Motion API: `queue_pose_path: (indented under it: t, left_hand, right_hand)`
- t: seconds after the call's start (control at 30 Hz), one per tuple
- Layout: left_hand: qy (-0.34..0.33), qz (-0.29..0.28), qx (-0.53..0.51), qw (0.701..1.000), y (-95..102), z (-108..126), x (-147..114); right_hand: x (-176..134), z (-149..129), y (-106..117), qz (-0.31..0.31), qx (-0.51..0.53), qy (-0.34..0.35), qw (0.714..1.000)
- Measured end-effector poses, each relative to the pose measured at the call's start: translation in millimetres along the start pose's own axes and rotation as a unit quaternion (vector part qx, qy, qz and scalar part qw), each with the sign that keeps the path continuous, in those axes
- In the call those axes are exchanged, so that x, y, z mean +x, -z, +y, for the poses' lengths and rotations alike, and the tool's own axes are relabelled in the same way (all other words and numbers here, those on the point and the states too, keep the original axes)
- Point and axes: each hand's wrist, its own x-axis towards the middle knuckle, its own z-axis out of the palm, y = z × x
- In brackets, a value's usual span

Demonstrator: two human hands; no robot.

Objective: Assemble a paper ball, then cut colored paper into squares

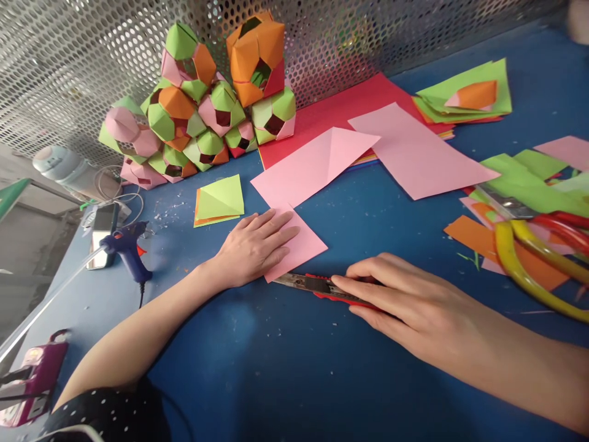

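Note:
My left hand point(257, 245) lies flat with its fingers stretched over a pink sheet of paper point(306, 240), pressing it to the blue table. My right hand point(396, 291) grips a red utility knife point(322, 285). The knife's blade points left, and its tip meets the near corner of the pink sheet; whether it lies under or against the paper I cannot tell. Beyond my left hand, a second pink sheet point(317, 162) with a crease overlaps the first. A small green and orange paper stack point(221, 199) sits left of my fingers.
Folded paper balls point(184, 116) are piled against the perforated metal panel point(331, 37). Red sheets point(340, 104) and a large pink sheet point(409, 147) lie behind. Yellow- and red-handled scissors point(515, 270) rest among scraps at right. At left are a glue gun point(131, 245), phone point(102, 236) and power strip point(39, 380).

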Motion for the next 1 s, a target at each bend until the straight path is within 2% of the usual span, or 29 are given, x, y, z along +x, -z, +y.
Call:
queue_pose_path:
  t: [0.53, 0.67, 0.8, 1.0]
  left_hand:
    - [0.005, 0.003, -0.005, 1.000, 0.9, 1, -1]
    - [-0.001, 0.044, -0.025, 0.999, -3.3, 0, -2]
    - [-0.004, 0.098, -0.072, 0.993, -6.9, -2, -4]
    - [-0.006, 0.143, -0.114, 0.983, -7.7, -3, -7]
  right_hand:
    - [-3, -4, -2, -0.026, 0.012, 0.026, 0.999]
    - [-3, -4, 2, -0.060, 0.045, 0.018, 0.997]
    - [0, 4, 8, -0.023, 0.051, -0.009, 0.998]
    - [2, 20, 7, 0.009, 0.050, -0.062, 0.997]
